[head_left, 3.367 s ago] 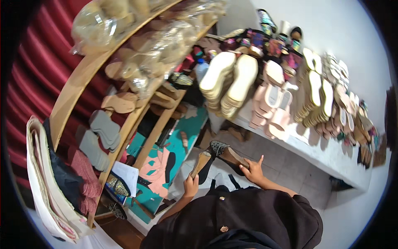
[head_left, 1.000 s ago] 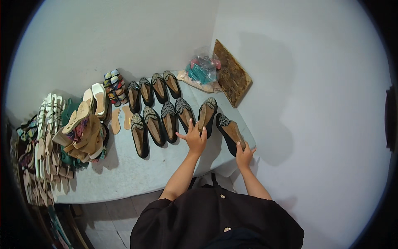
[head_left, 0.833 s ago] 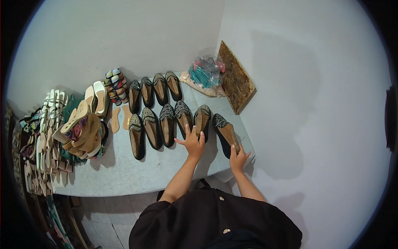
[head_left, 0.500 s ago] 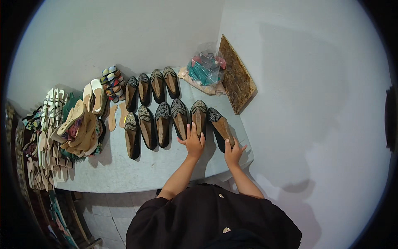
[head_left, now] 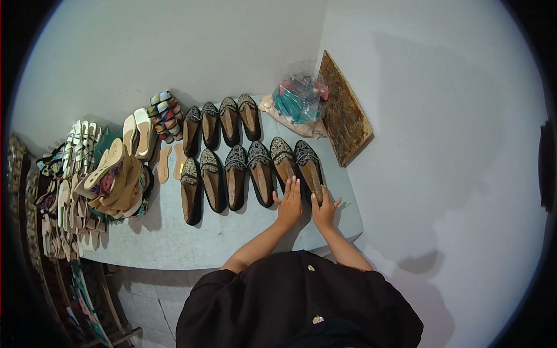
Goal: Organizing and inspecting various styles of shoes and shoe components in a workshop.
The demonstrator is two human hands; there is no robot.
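Pressing flat, open left hand (head_left: 289, 203) and right hand (head_left: 324, 210) cover heels of two black shoes (head_left: 307, 168) pointing toward the wall.

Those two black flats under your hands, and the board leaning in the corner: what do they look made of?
The two black flats, each under a hand: dark upper, probably fabric or leather, toes covered in pale embroidery or beadwork that looks speckled; tan insoles, matte, perhaps leather or faux leather. The leaning board: rough, mottled brown surface, likely chipboard or cork; too coarse to tell which.
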